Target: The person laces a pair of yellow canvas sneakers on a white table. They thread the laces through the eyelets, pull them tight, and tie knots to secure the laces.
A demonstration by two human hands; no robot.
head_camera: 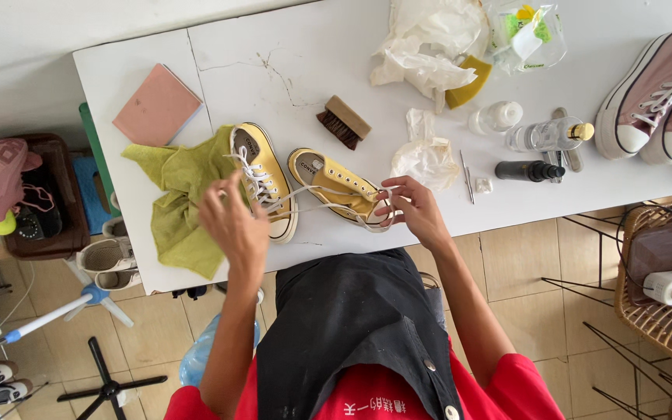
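Your left hand point(231, 222) is blurred, so you can't tell whether its fingers pinch the white lace point(305, 204); it hovers, loosely spread, beside the left yellow shoe point(267, 180). Your right hand point(412, 208) is clamped on the lace's other end, at the toe of the right yellow shoe point(336, 187). Both shoes lie on the white bench point(289, 70), the left one partly on a green cloth point(176, 194). A brush point(344, 122) lies just beyond. Pink shoes point(659, 97) are cut off at the edge.

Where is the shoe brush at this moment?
In the head view the wooden shoe brush lies on the white table, mid-frame, just beyond the two yellow sneakers and left of the crumpled white cloth, apart from both hands.
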